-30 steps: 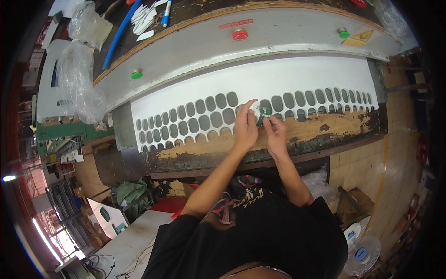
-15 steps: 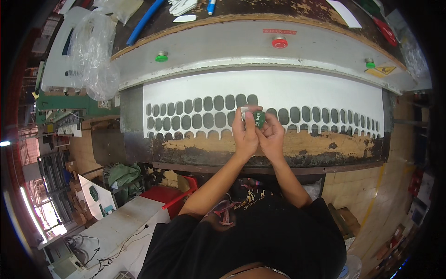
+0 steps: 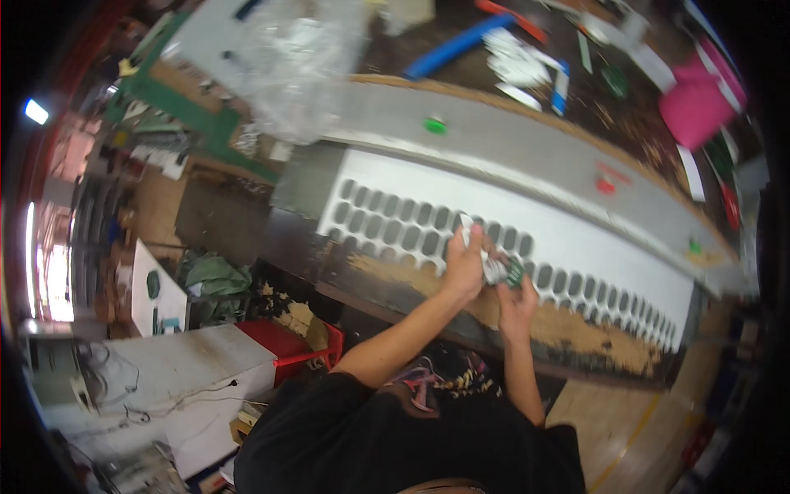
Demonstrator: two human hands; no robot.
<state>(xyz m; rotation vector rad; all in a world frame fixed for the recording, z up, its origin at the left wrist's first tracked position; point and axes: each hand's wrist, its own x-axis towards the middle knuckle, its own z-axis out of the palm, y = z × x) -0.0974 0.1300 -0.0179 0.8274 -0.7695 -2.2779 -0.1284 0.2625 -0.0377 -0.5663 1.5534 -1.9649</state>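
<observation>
My left hand (image 3: 465,270) is closed around some white pieces, one pale tip (image 3: 467,222) sticking up beside the thumb. Close by on the right, my right hand (image 3: 517,306) grips a small green oval block (image 3: 514,272) with light markings. Between the hands, against the block, is a bunch of white oval pieces (image 3: 494,270), blurred by motion. Under and beyond both hands lies a white sheet (image 3: 428,177) with rows of oval holes along its near side. It rests on a worn board (image 3: 568,329).
Behind the sheet runs a grey machine beam (image 3: 510,136) with green buttons and a red one. On top lie a blue tube (image 3: 457,45), a heap of white pieces (image 3: 518,62), a pink container (image 3: 699,99) and clear plastic bags (image 3: 300,74). A red stool (image 3: 309,346) stands left.
The view has swung left and tilted. My hands have drawn slightly apart. The green block is now at the right hand, and white pieces show between the hands.
</observation>
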